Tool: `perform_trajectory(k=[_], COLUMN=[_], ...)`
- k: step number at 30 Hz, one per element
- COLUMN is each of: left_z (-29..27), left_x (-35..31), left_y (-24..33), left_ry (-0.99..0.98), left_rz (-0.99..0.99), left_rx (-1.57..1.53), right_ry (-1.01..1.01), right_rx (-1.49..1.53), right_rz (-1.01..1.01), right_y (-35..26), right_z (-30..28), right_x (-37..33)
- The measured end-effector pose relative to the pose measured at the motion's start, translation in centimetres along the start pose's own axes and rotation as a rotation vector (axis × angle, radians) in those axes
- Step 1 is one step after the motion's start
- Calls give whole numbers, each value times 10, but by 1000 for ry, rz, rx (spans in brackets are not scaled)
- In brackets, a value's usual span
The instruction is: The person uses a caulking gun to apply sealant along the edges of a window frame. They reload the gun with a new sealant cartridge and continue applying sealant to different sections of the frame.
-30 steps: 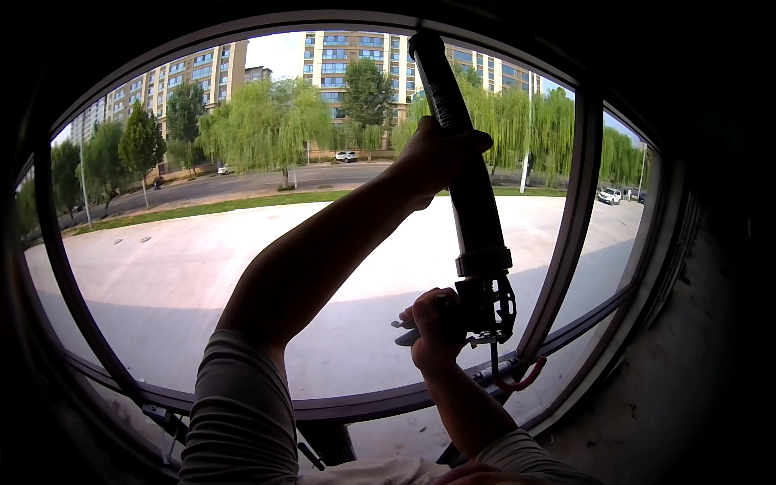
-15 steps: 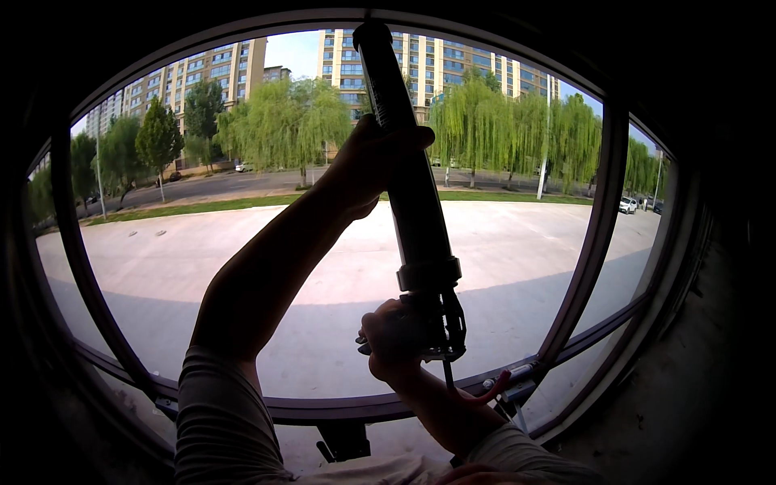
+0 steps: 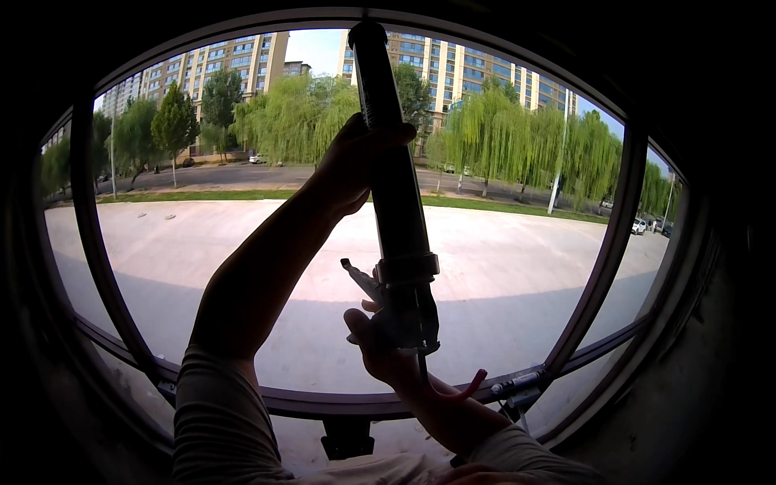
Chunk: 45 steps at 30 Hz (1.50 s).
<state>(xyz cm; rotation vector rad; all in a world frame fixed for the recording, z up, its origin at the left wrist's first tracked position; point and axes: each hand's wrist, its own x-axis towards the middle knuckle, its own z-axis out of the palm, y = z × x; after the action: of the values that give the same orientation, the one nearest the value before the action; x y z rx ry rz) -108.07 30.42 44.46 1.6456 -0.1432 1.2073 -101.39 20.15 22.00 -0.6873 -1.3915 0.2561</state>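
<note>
A long dark caulking gun (image 3: 396, 194) stands nearly upright in front of me, leaning slightly to the left, its far end against the top of the window frame. My left hand (image 3: 356, 162) is closed around the middle of the barrel. Lower down, my right hand (image 3: 378, 339) holds the handle end, fingers partly hidden in shadow. The trigger lever (image 3: 361, 277) sticks out to the left, away from the grip. Below the handle hangs the plunger rod, with a red bent end (image 3: 467, 390) by my right forearm. The tip's contact is too dark to make out.
A large dark window frame (image 3: 634, 202) surrounds the view, with narrower side panes. A metal closer-like fitting (image 3: 517, 380) sits on the lower right rail, and a dark bracket (image 3: 346, 440) at bottom centre. Outside are pavement, willows and tall buildings.
The trigger lever has swung out from the grip as the right fingers loosened. The gun and both hands have shifted slightly left; the outside scene has slid right.
</note>
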Motion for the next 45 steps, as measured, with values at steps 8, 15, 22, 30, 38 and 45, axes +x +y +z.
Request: perform_trajectory(k=[8, 15, 22, 30, 38, 45], left_z=[10, 4, -25, -42, -69, -102], left_x=[5, -1, 10, 30, -85, -317], left_y=[2, 2, -17, -20, -36, -111], left_ry=[57, 61, -202, -160, 40, 432], left_rz=[0, -20, -49, 75, 89, -136], left_rx=[-23, -53, -523, -577, -549, -299], right_ry=[-417, -418, -45, -158, -460, -600], right_rx=[548, 313, -510, -746, -441, 237], right_rz=[5, -113, -314, -246, -209, 562], right_y=[10, 21, 8, -19, 23, 48], right_z=[-41, -45, -58, -106, -104, -127], right_x=[4, 12, 22, 71, 28, -85])
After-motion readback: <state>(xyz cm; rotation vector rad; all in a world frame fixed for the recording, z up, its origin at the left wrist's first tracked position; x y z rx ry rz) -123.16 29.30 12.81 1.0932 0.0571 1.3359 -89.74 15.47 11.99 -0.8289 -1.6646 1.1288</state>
